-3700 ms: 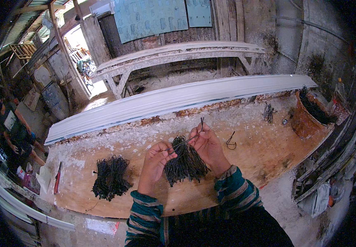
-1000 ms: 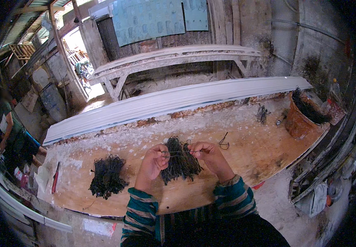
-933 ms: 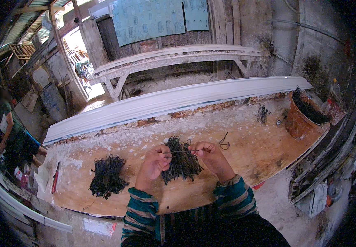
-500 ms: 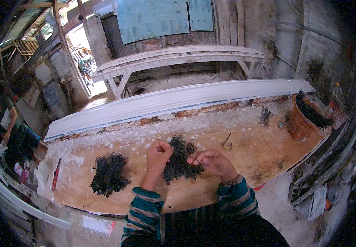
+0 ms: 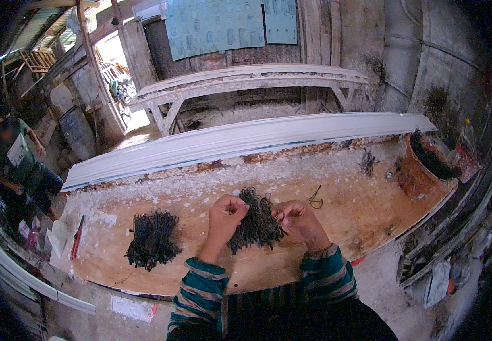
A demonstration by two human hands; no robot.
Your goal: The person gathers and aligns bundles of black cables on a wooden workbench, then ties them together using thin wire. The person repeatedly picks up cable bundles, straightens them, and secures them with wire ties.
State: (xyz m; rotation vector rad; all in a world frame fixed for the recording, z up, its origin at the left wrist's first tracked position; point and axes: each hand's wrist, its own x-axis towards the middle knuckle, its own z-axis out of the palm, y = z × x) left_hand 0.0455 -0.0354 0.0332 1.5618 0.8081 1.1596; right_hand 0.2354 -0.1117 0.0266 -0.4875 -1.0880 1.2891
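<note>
A bundle of thin black looped strands (image 5: pixel 254 223) lies on the wooden board (image 5: pixel 200 273), directly behind and between my hands. My left hand (image 5: pixel 226 220) is held at the bundle's left side, with thumb and forefinger pinched together. What that pinch holds, if anything, is too fine to make out. At the right side of the bundle, my right hand (image 5: pixel 302 224) pinches a thin black strand between thumb and fingertips. A second black bundle (image 5: pixel 152 238) of the same looped strands lies to the left, apart from my hands.
One bent strand (image 5: pixel 316 199) and a small dark cluster (image 5: pixel 367 163) lie to the right. An orange-brown container (image 5: pixel 416 175) of black strands stands at the far right. A red-and-black tool (image 5: pixel 77 238) lies at the left. Long white mouldings (image 5: pixel 246 133) run behind. A person (image 5: pixel 21 156) is at far left.
My left hand has moved slightly right and my right hand has also shifted a little right. The person at far left has changed posture, with an arm now raised.
</note>
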